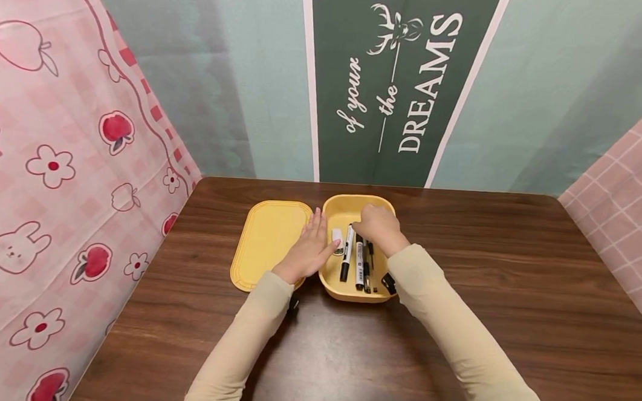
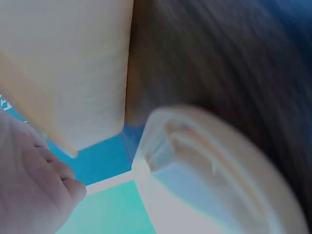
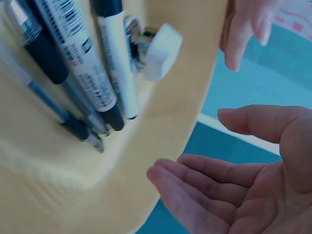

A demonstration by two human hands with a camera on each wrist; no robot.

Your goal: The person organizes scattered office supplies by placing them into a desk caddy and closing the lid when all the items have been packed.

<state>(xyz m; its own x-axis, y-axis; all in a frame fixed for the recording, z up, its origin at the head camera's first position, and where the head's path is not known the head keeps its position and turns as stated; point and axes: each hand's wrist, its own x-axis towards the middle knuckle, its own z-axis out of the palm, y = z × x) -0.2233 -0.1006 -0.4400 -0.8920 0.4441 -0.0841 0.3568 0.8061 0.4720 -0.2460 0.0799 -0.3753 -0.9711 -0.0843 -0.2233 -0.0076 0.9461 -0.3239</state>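
While the right hand (image 1: 379, 226) is over the far right part of the yellow box (image 1: 353, 296), its thumb stands well apart from its nearly straight fingers, and the right wrist view shows bare space between them, so it has hold of nothing. The left hand (image 1: 310, 251) lies along the box's left side, its fingers straight and pointing to the far side, its thumb over the rim; it grasps nothing either.

Inside the box, a white block (image 1: 337, 241) lies at the left. Just right of it is a white marker (image 1: 347, 253) with its black end near, then a second marker (image 1: 359, 264), then slim dark pens (image 1: 368, 275). A small black item (image 1: 388, 283) is in the near right corner, too small to identify.

Left of the box, partly behind the left hand, a yellow lid (image 1: 268, 246) lies flat on the brown wooden table (image 1: 491, 282). Beyond the table's far edge hangs a green cloth (image 1: 380, 107) with white lettering; pink printed cloth (image 1: 53, 211) hangs at the left.
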